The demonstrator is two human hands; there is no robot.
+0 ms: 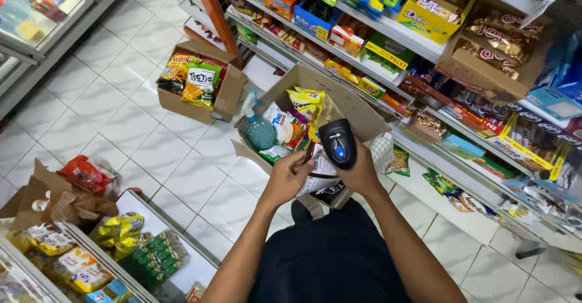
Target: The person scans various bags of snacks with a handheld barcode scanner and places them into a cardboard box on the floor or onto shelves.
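My left hand [290, 175] grips a white and dark snack packet [319, 175] with its barcode side up. A black handheld barcode scanner [337, 143] with a blue light sits in my right hand [362, 172], its head just above the packet. Both hands hover over an open cardboard box [357, 106] on the floor. The box holds snack bags and a teal spray bottle [259, 127].
A second cardboard box [229, 94] of chip bags stands on the white tiled floor to the left. Shop shelves [424, 48] packed with snacks run along the right. A glass display case [176, 276] with snacks is at lower left, a glass-door cabinet at upper left.
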